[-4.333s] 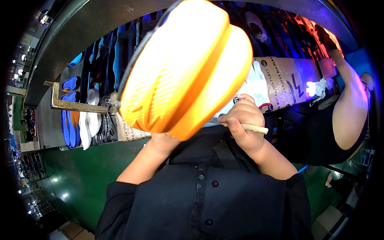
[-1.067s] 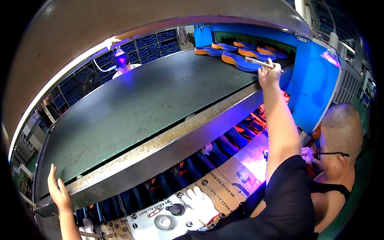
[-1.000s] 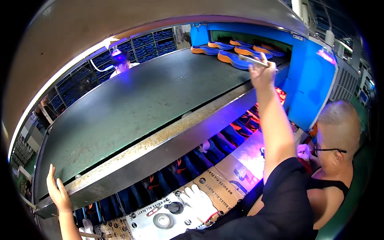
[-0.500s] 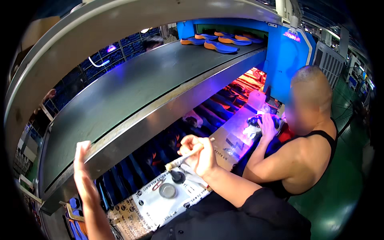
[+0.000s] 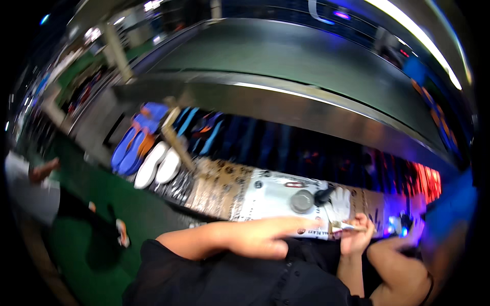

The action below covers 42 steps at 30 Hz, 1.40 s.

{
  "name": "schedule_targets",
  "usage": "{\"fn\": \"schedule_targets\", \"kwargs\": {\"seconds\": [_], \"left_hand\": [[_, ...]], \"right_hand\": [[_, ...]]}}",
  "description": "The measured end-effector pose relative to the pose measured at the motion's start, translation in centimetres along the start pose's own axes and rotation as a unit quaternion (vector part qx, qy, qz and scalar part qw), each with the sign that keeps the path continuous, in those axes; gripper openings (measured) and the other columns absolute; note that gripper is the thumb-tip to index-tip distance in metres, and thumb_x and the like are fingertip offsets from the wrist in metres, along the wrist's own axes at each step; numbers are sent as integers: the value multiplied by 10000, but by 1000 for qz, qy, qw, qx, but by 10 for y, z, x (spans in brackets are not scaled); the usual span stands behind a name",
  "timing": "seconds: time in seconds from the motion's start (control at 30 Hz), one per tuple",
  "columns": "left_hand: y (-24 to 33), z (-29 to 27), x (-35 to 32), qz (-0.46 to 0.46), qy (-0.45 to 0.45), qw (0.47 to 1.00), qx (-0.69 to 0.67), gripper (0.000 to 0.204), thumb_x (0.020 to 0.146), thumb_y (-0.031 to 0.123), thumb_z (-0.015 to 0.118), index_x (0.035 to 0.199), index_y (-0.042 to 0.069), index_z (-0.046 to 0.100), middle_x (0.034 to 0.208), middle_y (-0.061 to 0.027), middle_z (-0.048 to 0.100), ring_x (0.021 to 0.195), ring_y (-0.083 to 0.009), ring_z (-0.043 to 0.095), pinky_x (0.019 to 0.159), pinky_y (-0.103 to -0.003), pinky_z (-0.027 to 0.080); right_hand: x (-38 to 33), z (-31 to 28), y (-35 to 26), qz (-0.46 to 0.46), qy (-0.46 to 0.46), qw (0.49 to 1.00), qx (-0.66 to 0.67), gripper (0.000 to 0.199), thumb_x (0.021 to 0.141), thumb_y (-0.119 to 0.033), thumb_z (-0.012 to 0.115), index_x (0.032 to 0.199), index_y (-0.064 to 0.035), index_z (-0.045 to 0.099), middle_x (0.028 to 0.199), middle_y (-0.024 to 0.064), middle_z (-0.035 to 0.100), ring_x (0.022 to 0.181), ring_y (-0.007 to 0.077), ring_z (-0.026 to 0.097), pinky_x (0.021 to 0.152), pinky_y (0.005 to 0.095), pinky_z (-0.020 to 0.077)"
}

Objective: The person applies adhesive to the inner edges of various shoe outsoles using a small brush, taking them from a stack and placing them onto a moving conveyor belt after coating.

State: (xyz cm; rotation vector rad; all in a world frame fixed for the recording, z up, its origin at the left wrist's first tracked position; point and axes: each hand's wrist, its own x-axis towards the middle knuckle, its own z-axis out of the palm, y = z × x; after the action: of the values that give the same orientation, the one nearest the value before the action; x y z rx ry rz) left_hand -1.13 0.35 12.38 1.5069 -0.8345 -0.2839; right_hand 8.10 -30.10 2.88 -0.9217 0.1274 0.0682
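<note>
My left hand (image 5: 268, 237) reaches across in front of my body, fingers stretched toward the right and thumb apart, holding nothing. My right hand (image 5: 357, 235) is closed round the handle of a brush (image 5: 343, 226), whose tip points left toward the fingers of my left hand. Beyond the hands lies a white sheet (image 5: 263, 196) on the taped brown bench. It carries a round grey tin (image 5: 302, 201), a black container (image 5: 323, 197) with a tapered top and a small red-handled tool (image 5: 293, 184). A white glove (image 5: 340, 205) lies just beyond the brush.
Blue-orange shoe soles (image 5: 133, 145) and white soles (image 5: 151, 165) stand at the bench's left end. A dark conveyor belt (image 5: 286, 51) runs above, over a lower row of dark pieces. A co-worker's arm (image 5: 403, 265) is close on my right; another person (image 5: 33, 188) is at far left.
The view has swung left, bringing the soles and green floor into sight. My left hand has come down from beside the conveyor edge to across my body. The brush stays in my right hand.
</note>
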Motion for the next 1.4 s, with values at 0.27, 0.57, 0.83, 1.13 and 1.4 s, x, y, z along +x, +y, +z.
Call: {"fn": "schedule_targets", "kwargs": {"seconds": [0.27, 0.57, 0.83, 1.13, 1.4], "left_hand": [[-163, -44, -293, -236, 826, 465, 214, 521, 801, 157, 703, 1229, -61, 500, 1042, -163, 603, 890, -208, 582, 803, -319, 483], [-186, -165, -364, -158, 859, 434, -220, 466, 845, 278, 666, 1210, 30, 518, 1067, -103, 569, 902, -225, 562, 731, -374, 487], [-201, -240, -458, -357, 756, 509, 207, 319, 905, 319, 521, 1010, 39, 631, 940, -132, 626, 871, -273, 596, 753, -411, 480], [-203, -189, -580, -348, 797, 493, -18, 490, 868, 331, 658, 1261, 80, 506, 969, -34, 638, 722, -162, 621, 530, -255, 446], [-116, -49, -516, -286, 678, 663, -135, 494, 884, 260, 638, 1286, 23, 476, 1191, -97, 592, 1078, -220, 573, 918, -345, 455]], "right_hand": [[-9, 27, 30, 55, -29, 995, -79, 455, 998, -426, 360, 866, -39, 558, 606, 30, 489, 594, 131, 471, 611, 258, 398], [-6, 46, 53, 88, -55, 989, -103, 436, 990, -427, 415, 831, -48, 562, 672, 44, 545, 617, 132, 501, 630, 265, 435], [-25, 10, 37, 52, 52, 994, -85, 431, 990, -420, 417, 804, -59, 562, 691, 47, 527, 652, 156, 497, 692, 305, 420], [-8, 24, 44, 49, 10, 994, -99, 376, 980, -339, 459, 811, -30, 592, 688, 72, 567, 684, 169, 532, 773, 336, 445], [-7, -9, 52, 43, 30, 997, -50, 346, 972, -307, 483, 801, -24, 584, 718, 73, 560, 714, 156, 520, 771, 311, 437]]}}
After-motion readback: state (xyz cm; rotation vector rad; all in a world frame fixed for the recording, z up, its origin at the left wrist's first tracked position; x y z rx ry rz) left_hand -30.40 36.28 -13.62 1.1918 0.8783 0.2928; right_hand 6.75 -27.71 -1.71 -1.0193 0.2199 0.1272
